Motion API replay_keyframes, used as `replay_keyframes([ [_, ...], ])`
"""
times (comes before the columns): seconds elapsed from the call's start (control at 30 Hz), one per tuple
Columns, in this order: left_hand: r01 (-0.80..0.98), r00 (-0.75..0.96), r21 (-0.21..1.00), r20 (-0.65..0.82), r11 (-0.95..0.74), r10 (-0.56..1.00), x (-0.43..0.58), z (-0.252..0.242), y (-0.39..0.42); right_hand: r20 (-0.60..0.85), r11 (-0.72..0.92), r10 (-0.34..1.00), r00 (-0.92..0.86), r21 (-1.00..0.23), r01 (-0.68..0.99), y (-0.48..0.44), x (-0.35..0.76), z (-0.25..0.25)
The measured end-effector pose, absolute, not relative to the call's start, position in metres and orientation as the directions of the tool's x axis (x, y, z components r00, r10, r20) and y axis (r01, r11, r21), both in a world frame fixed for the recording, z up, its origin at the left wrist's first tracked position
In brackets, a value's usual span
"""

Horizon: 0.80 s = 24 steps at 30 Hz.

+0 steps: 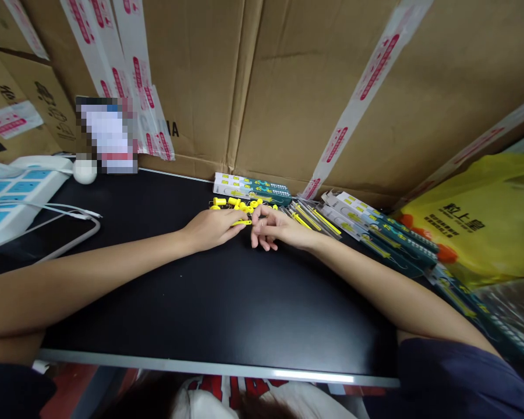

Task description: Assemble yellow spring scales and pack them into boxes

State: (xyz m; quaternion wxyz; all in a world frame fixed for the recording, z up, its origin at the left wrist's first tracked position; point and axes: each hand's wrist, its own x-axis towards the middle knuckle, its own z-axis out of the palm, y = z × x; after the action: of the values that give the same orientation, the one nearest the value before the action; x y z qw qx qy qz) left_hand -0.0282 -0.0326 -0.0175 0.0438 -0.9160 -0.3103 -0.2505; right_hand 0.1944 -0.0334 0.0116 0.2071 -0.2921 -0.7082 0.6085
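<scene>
My left hand (213,228) is closed on a thin yellow plastic piece (243,222), which sticks out past the fingertips toward the right. Close by on the right, my right hand (273,227) has its thumb and index finger pinched near the end of that piece, the other fingers curled loosely. Whatever sits in this pinch is too small to make out. Behind both hands lies a cluster of small yellow spool-like parts (219,201). Beside the right wrist are several yellow and metal rods (317,216) in a row.
Printed narrow boxes (251,187) stand at the back, with more stacked boxes (379,227) to the right. A yellow plastic bag (475,221) is at far right. On the left are a power strip (48,169), white cables (87,230) and a phone (109,137). Cardboard (192,75) walls the back.
</scene>
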Motion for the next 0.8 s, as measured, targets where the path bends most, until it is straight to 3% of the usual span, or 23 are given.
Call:
replay_keyframes([
  [0.37,0.605,0.668,0.095,0.480,-0.791,0.569,-0.029,-0.018,-0.031,-0.048,0.038,0.626,-0.779,-0.995,0.092,-0.034,0.190,0.001],
  [0.53,0.498,0.733,0.026,0.522,-0.867,0.436,-0.031,-0.021,-0.029,-0.059,0.061,0.605,-0.794,-0.991,0.121,-0.031,0.189,0.000],
  [0.8,0.482,0.755,-0.060,0.534,-0.874,0.380,-0.031,-0.018,-0.031,-0.064,0.129,0.666,-0.744,-0.972,0.199,-0.032,0.188,-0.002],
])
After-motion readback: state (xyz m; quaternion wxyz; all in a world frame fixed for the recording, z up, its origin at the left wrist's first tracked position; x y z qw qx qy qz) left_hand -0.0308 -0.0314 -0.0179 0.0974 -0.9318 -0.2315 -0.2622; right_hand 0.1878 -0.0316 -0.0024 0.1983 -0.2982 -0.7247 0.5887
